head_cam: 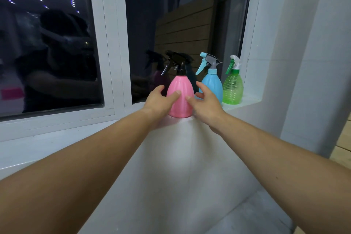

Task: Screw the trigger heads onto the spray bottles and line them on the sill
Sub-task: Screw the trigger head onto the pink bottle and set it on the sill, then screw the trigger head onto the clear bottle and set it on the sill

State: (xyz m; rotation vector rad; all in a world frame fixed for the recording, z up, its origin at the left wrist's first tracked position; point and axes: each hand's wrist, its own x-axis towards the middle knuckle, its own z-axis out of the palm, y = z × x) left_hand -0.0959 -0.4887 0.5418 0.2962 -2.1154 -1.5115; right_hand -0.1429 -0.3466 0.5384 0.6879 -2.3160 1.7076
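Three spray bottles with trigger heads on stand upright in a row on the white sill (245, 105). The pink bottle (180, 104) has a black head (175, 61) and stands at the sill's front edge. To its right are the blue bottle (213, 87) and the green bottle (233, 89). My left hand (158, 100) cups the pink bottle's left side, thumb pressed on its front. My right hand (206, 103) is at the bottle's right side with its fingers spread. Only its thumb tip touches the bottle.
A dark window pane (180, 24) rises right behind the bottles, with a white frame post (114, 43) to the left. A white wall corner (284, 62) closes the sill on the right. Below the sill a white ledge (180, 167) slopes towards me.
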